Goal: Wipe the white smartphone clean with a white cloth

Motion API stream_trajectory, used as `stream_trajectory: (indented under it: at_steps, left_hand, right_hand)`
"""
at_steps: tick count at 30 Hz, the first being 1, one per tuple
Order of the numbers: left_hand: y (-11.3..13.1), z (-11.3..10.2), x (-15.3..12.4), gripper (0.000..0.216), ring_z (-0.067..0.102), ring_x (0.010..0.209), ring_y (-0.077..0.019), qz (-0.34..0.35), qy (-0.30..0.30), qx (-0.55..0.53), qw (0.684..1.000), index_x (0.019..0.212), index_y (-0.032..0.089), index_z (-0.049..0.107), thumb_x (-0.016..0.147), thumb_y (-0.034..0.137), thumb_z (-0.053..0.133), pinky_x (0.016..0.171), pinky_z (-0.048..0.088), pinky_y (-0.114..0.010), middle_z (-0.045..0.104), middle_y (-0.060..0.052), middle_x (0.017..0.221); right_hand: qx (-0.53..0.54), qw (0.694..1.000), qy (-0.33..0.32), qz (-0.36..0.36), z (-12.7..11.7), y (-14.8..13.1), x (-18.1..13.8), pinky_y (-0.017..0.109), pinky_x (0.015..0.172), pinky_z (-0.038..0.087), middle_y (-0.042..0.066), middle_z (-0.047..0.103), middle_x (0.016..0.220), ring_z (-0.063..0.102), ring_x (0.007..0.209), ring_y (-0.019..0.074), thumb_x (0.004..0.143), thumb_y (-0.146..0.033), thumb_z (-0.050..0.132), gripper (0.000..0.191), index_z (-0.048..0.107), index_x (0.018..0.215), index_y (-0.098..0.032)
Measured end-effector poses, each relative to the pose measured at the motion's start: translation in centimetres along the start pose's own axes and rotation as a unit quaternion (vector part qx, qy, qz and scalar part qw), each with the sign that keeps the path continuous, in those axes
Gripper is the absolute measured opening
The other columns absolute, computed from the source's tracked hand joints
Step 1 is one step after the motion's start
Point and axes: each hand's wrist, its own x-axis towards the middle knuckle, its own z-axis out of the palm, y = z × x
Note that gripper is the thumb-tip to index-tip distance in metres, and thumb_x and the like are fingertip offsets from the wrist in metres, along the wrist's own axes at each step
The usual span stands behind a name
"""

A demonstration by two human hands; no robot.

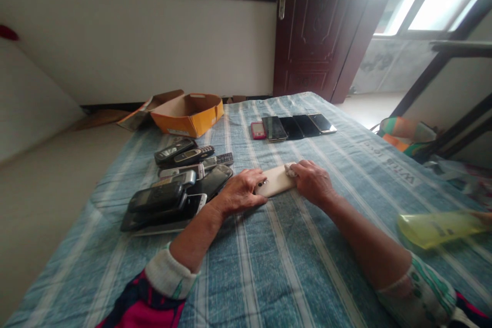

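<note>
A cream-coloured phone (pixel 274 182) lies flat near the middle of the desk (pixel 269 277) on its blue striped cloth. The left hand (pixel 240 192) grips the phone's left end with its fingers (pixel 258 176) curled about it, and the right hand (pixel 313 182), fingers pressed together, pinches a small white wipe (pixel 290 169) against its right end. Just left of the hands a heap of old phones (pixel 177 187) runs close to the desk's left edge. A row of five phones (pixel 292 127) and an orange cardboard box (pixel 188 113) sit near the far edge and a blurred yellow-green bottle (pixel 438 228) lies by the right edge, leaving bare cloth towards the near edge.
</note>
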Motion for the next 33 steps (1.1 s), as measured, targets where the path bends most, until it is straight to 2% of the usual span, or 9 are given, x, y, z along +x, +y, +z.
stream_trajectory:
  at_steps: [6,14,19,24,28,33]
  left_hand:
    - [-0.1,0.1,0.0,0.029,0.059,0.105,-0.0265,-0.006,-0.002,-0.006,1.000,0.096,0.019,0.066,0.069,0.029,0.069,0.088,0.047,-0.035,0.064,-0.007,0.108]
    - [0.0,0.3,-0.1,0.036,0.059,0.107,-0.0275,-0.012,0.014,0.004,1.000,0.101,0.017,0.065,0.068,0.029,0.072,0.091,0.047,-0.037,0.065,-0.010,0.112]
    - [0.4,0.7,0.0,0.048,0.058,0.110,-0.0283,-0.023,0.058,0.008,0.998,0.109,0.016,0.062,0.070,0.041,0.074,0.096,0.046,-0.040,0.063,-0.012,0.119]
    - [0.6,1.3,0.1,0.053,0.050,0.121,-0.0329,-0.071,0.096,0.061,0.991,0.112,0.009,0.061,0.075,0.047,0.069,0.104,0.041,-0.044,0.054,-0.020,0.130]
    - [0.8,1.7,0.0,0.063,0.042,0.130,-0.0360,-0.122,0.077,0.081,0.986,0.114,0.006,0.058,0.075,0.055,0.066,0.107,0.036,-0.046,0.047,-0.024,0.136]
    - [0.7,1.9,0.0,0.058,0.039,0.132,-0.0369,-0.140,0.065,0.073,0.985,0.110,0.008,0.059,0.075,0.055,0.064,0.108,0.035,-0.047,0.044,-0.023,0.140]
  right_hand:
    - [0.054,0.997,0.015,0.047,0.5,0.9,0.3,0.025,0.065,0.032,0.002,0.065,0.089,0.056,0.079,0.0155,0.089,-0.020,0.047,0.023,0.069,0.094,-0.024]
    - [0.061,0.997,0.010,0.050,0.5,1.0,0.4,0.025,0.066,0.032,0.003,0.066,0.090,0.057,0.081,0.0158,0.089,-0.020,0.047,0.022,0.069,0.092,-0.024]
    - [0.062,0.997,0.011,0.049,0.4,0.9,0.4,0.025,0.067,0.032,0.003,0.066,0.092,0.057,0.083,0.0158,0.088,-0.018,0.048,0.022,0.068,0.093,-0.024]
    - [0.065,0.997,0.012,0.051,0.5,0.9,0.5,0.025,0.065,0.031,0.003,0.065,0.089,0.056,0.081,0.0158,0.087,-0.018,0.049,0.020,0.068,0.090,-0.023]
    - [0.067,0.997,0.014,0.046,0.6,1.0,0.5,0.026,0.066,0.031,0.003,0.065,0.090,0.056,0.082,0.0162,0.087,-0.018,0.049,0.020,0.067,0.091,-0.022]
    - [0.069,0.997,0.020,0.040,0.7,1.1,0.5,0.026,0.066,0.030,0.003,0.065,0.089,0.056,0.081,0.0163,0.088,-0.019,0.048,0.019,0.068,0.090,-0.022]
